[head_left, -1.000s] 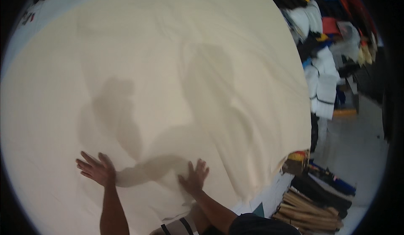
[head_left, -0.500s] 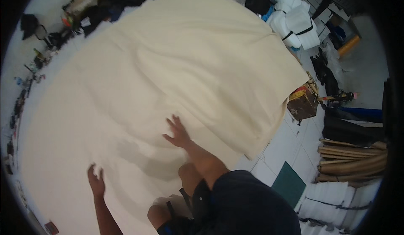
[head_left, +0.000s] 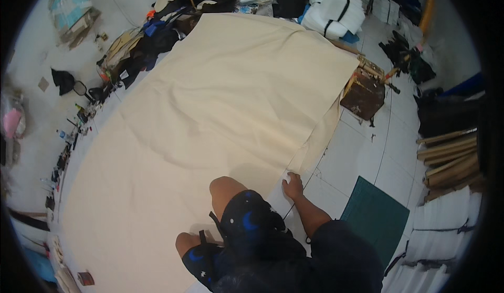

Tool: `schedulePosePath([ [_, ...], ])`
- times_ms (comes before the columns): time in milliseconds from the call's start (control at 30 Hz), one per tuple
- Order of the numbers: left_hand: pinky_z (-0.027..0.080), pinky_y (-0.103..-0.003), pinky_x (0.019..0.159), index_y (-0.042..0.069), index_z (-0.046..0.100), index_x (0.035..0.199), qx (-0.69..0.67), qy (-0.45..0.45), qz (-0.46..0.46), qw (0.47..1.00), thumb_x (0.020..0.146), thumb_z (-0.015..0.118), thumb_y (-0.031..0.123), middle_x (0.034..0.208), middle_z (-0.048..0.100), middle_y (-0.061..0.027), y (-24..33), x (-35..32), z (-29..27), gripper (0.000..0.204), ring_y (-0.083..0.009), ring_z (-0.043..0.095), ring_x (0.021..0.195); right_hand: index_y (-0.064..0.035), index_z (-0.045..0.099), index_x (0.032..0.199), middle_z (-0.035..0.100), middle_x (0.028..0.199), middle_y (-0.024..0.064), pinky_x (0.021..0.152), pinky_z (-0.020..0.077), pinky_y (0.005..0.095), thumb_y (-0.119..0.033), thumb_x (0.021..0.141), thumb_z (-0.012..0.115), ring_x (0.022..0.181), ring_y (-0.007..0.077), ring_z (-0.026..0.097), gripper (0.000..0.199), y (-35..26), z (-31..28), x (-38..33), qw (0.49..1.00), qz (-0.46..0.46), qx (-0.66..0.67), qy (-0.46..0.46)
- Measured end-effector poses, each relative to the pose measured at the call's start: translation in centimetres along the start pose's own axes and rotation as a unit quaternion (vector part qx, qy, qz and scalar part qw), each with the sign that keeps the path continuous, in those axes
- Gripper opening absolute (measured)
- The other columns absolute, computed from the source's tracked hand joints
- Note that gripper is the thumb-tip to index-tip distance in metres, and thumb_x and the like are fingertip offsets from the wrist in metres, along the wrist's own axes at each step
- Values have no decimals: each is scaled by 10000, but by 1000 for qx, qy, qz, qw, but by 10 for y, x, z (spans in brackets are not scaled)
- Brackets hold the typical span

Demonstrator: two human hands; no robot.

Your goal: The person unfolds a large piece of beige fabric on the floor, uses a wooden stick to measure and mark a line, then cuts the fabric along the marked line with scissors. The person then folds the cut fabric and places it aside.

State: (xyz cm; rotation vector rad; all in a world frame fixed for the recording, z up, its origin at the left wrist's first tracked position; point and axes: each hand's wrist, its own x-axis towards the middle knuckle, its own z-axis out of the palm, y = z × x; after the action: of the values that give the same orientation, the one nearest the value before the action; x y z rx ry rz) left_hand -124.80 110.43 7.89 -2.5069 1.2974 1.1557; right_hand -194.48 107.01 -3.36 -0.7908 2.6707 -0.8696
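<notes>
A large cream fabric sheet (head_left: 173, 130) covers most of the floor in front of me, rumpled in its far half. On its right side the sheet lies in two layers, with a lower strip showing past the upper edge. My right hand (head_left: 294, 186) reaches down to the near right corner of the upper layer, fingers curled and closed at its edge. What lies between the fingertips is only partly visible. My left hand is out of view. My bare knees (head_left: 227, 189) are over the sheet's near part.
A brown, worn block (head_left: 363, 94) stands by the sheet's far right corner. To my right lies a green mat (head_left: 375, 219) on white tiles (head_left: 346, 156). Strapped white bundles (head_left: 336, 12), brown rolls (head_left: 451, 156) and assorted clutter (head_left: 136, 51) line the edges. A small reddish-brown object (head_left: 85, 278) rests at lower left.
My right hand has moved from the middle of the sheet rightward to its near right corner, and its spread fingers have closed. My left hand has left the view. The view has shifted.
</notes>
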Motion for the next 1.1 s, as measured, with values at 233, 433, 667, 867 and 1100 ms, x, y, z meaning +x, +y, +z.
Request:
schedulePosePath([
  [233,454,-394,926,-66,607,1111,-115,158,136,971,954,536,220,1079,635,-194,-28,-24,-50,334,-284,601,1001,-90,359,1437,317,1496,166,1052,291,556,-441,800,666,1381,348,291,789,85,-24,-126,958,233,-160,45],
  [433,332,-403,1061,-37,479,1291,-95,245,296,918,963,537,253,1311,507,-199,192,-53,-37,442,-290,449,1254,-67,215,1496,226,1480,317,1069,265,594,-693,845,490,1348,489,266,945,135,-65,-194,867,443,-225,-24],
  [667,263,-505,1109,0,405,1347,-10,82,408,909,844,636,285,1419,260,-284,258,-87,8,623,-436,306,1327,-2,193,1484,218,1472,322,1128,211,532,-688,763,617,1350,469,260,1081,124,-35,-176,887,411,-200,-63],
  [867,337,-521,1045,-43,400,1279,171,-84,444,876,750,713,466,1300,333,-288,306,-158,11,799,-481,335,1252,49,382,1398,461,1390,236,1089,349,407,-664,766,637,1298,339,442,986,188,-146,-156,867,426,-70,-250],
  [1100,427,-523,956,-32,413,1245,363,-199,402,816,725,721,515,1256,380,-274,300,-248,-65,815,-453,414,1206,-68,619,1124,626,1141,181,890,469,406,-518,931,526,1061,296,600,498,-52,-204,-193,931,91,241,-260],
])
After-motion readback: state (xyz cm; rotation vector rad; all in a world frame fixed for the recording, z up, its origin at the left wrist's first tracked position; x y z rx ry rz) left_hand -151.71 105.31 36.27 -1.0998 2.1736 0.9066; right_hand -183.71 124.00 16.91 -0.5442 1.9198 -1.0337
